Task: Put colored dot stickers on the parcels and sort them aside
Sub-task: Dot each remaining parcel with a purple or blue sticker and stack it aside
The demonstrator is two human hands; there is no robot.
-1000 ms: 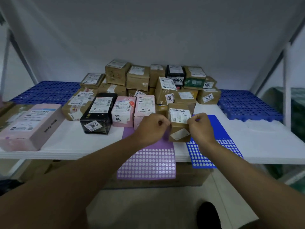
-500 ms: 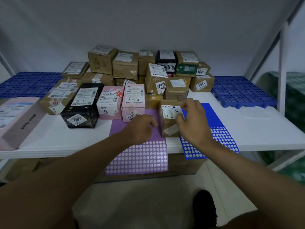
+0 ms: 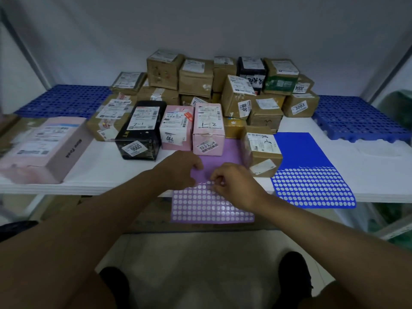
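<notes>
While we stand at the front edge of the white shelf (image 3: pixel 89 175), our black shoes (image 3: pixel 294 277) show on the pale floor below. Nearest on the shelf lies the purple sticker sheet (image 3: pixel 211 206), its lower half hanging over the front edge. Our right hand (image 3: pixel 236 186) curls over the top row of dots, thumb and forefinger pinching at one of them; whether a dot has come free we cannot tell. Our left hand (image 3: pixel 178 170) rests on the bare upper part of the same sheet, fingers bent down and pressing it flat. Just right of the purple one lies the blue sticker sheet (image 3: pixel 312 186), also overhanging the front edge. Between the two sheets stands a small brown parcel (image 3: pixel 260 152), apart from both hands. Toward the left edge sits a long pink box (image 3: pixel 42 148). Behind our hands stand a black parcel (image 3: pixel 140 132) and two pink parcels (image 3: pixel 191 128) side by side. Farther back, brown parcels (image 3: pixel 223 85) are stacked against the grey wall, with blue grid mats (image 3: pixel 356 121) at the rear corners.
</notes>
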